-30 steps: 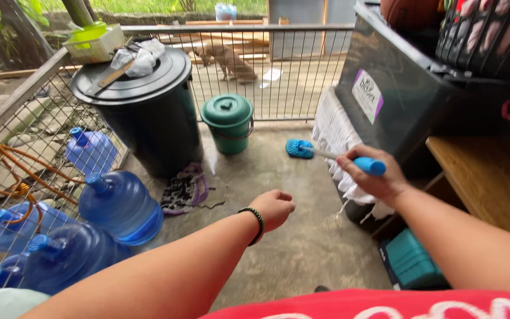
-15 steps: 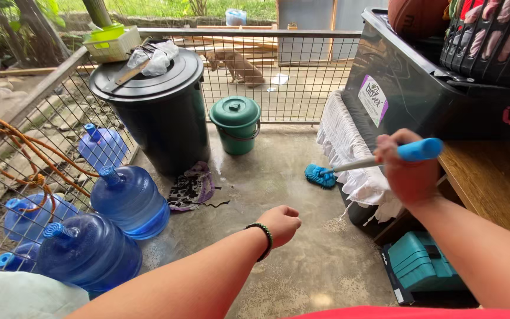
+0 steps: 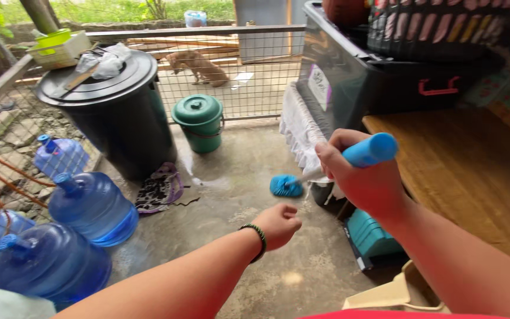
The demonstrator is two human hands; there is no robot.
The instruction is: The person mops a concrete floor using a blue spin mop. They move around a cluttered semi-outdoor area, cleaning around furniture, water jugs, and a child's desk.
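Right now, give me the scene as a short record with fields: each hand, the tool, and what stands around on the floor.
right hand: closed round the blue handle of a long-handled brush
brush head: blue, low over or on the concrete floor; contact unclear
left hand: loosely curled, holds nothing, dark wristband on the wrist
left side: blue water jugs by the wire fence
back: black bin with lid, small green lidded bucket
right: wooden bench, dark storage box on it
beyond fence: brown dog
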